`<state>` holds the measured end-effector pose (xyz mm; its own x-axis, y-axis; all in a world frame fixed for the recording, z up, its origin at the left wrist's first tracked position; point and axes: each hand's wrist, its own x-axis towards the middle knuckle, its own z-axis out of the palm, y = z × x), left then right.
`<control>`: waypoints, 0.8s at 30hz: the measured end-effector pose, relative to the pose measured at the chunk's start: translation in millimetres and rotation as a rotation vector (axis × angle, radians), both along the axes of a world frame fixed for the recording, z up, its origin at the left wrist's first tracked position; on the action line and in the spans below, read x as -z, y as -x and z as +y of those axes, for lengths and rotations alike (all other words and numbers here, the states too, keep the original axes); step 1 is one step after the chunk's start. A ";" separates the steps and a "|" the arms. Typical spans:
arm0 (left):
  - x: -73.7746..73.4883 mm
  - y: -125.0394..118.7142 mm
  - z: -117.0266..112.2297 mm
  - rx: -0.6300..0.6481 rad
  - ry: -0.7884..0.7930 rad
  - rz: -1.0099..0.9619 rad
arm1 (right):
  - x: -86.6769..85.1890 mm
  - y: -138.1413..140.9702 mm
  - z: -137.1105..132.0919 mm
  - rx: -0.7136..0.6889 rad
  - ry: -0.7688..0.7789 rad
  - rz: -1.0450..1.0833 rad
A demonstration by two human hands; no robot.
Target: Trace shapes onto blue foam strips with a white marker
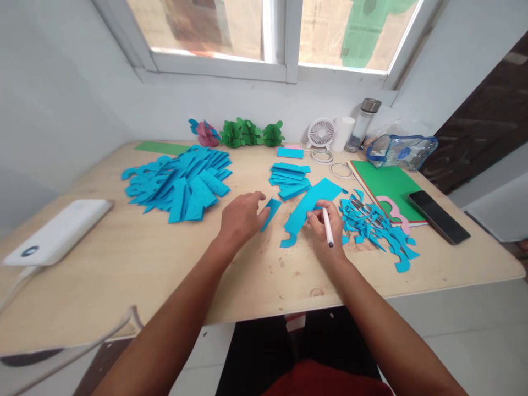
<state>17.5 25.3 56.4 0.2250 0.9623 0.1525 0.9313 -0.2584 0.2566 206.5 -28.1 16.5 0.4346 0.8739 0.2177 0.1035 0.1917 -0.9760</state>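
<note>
My right hand (329, 226) is closed around a pale pen (328, 225) with a dark tip. It rests at the edge of a long blue paper piece (314, 199), which lies slanted on the table. A small curved blue cutout (289, 240) shows at that paper's lower end. My left hand (242, 215) hovers to the left, thumb and index finger apart. Beside its thumb is a small folded blue paper strip (271, 213); whether the thumb touches it I cannot tell. Further back is a stack of folded blue strips (289, 176).
A heap of blue cutouts (181, 179) covers the left middle, with a power bank (61, 228) nearer. Blue scraps (367, 220), a green sheet (390, 181) and a phone (439, 216) lie right. Green paper figures (251, 133), a fan (321, 133) and a bottle (363, 125) line the wall.
</note>
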 end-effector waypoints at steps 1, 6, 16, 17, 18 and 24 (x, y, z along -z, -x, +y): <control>2.1 0.7 -2.3 0.004 0.042 0.052 | 0.4 -0.1 0.0 -0.002 0.003 0.006; 10.3 -3.9 -11.2 -0.011 0.109 0.168 | 1.5 -0.5 0.1 -0.013 0.017 -0.004; 18.4 1.8 -8.2 -0.037 -0.026 0.050 | -3.7 3.2 -3.0 -0.086 0.051 -0.100; 20.2 1.7 -8.3 -0.030 -0.053 0.002 | -4.1 3.9 -3.4 -0.104 0.057 -0.109; 21.5 1.6 -8.2 -0.029 -0.071 -0.036 | -4.2 4.4 -3.7 -0.124 0.063 -0.117; 21.0 7.6 -4.8 -0.089 -0.073 -0.139 | 2.7 5.2 -3.2 -0.190 0.067 -0.162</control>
<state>9.9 20.4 35.4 0.1109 0.9627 0.2466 0.9083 -0.1989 0.3680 201.3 -31.2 13.8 0.2257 0.9514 0.2097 0.2284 0.1576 -0.9607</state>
